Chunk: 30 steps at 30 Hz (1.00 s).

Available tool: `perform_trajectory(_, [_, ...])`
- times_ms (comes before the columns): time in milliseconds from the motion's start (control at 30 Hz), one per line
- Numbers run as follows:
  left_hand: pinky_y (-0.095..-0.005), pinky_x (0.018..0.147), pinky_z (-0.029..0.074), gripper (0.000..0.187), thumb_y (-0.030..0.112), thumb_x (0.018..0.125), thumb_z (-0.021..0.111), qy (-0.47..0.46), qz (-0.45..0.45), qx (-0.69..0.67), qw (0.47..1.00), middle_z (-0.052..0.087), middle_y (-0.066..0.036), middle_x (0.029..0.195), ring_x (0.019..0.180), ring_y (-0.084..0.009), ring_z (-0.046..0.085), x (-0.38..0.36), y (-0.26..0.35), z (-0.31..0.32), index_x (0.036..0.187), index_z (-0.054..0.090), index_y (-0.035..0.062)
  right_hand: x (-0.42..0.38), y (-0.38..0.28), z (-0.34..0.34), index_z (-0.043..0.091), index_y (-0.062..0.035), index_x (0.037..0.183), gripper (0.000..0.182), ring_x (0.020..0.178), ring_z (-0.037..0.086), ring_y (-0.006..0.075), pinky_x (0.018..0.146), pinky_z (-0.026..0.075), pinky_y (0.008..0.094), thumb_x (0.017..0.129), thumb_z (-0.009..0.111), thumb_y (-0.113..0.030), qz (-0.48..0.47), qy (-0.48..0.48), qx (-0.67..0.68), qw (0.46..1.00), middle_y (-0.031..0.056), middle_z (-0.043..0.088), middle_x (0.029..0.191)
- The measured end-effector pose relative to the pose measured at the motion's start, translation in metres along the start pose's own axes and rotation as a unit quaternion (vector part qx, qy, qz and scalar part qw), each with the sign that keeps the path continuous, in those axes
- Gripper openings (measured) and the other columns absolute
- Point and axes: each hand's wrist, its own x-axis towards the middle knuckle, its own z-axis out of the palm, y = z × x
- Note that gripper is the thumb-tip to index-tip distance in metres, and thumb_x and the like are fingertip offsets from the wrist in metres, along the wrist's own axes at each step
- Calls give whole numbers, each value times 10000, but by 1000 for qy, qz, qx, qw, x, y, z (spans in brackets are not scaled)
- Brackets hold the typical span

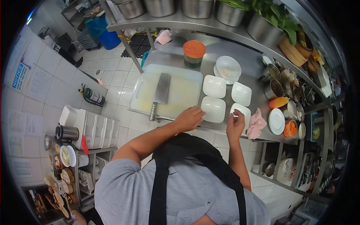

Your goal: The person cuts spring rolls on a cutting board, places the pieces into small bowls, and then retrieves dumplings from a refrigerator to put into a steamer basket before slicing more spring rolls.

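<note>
Four-cornered white bowls stand in two rows on the steel table. My left hand (190, 118) is closed, its fingertips at the left rim of the near-left square bowl (213, 110); its thumb is mostly hidden. Over the near-right square bowl (243, 112), my right hand (236, 124) has thumb and fingers pinched at the rim and covers part of it. Behind these are the far-left square bowl (214, 86) and the far-right square bowl (241, 94). A pink cloth (257, 123) lies right of my right hand.
A cleaver (162, 90) rests on a white cutting board (187, 84) at left. Behind stand an orange-lidded tub (194, 50) and stacked round bowls (228, 66). An oval plate (276, 121), an orange bottle (278, 102) and pots line the right. A steel shelf (180, 23) overhangs the back.
</note>
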Motion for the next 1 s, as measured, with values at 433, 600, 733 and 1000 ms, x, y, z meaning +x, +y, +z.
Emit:
perform_trajectory(433, [-483,894,566,283,51,964,708,273,-265,-2,925,676,-212,1138,1046,-423,679,-167,-142,-158,1243,696,4,-76,-200,247,669,-173,1434,513,1047,733,426,979,577,500,1011,745,-453,-179,-540,-119,814,209,705,1231])
perform_trajectory(600, [-438,776,584,253,72,983,696,256,-334,-53,905,670,-184,1104,881,-339,702,-216,-203,-175,1227,702,2,-93,-204,289,638,-165,1357,433,1055,720,479,935,583,567,956,724,-300,-120,-457,-228,851,256,676,1256])
perform_trajectory(733, [-436,755,584,235,85,987,705,226,-325,-76,915,675,-189,1094,863,-335,711,-216,-255,-181,1204,711,-4,-100,-195,291,633,-148,1293,376,1028,709,506,900,581,598,925,694,-191,-51,-384,-225,894,277,656,1263])
perform_trajectory(1000, [-426,786,586,225,77,974,728,256,-236,-107,931,686,-171,1053,865,-347,712,-105,-277,-226,1189,717,11,-90,-231,202,592,-21,1431,450,666,696,293,681,583,424,999,621,-142,74,-212,-57,973,148,662,770])
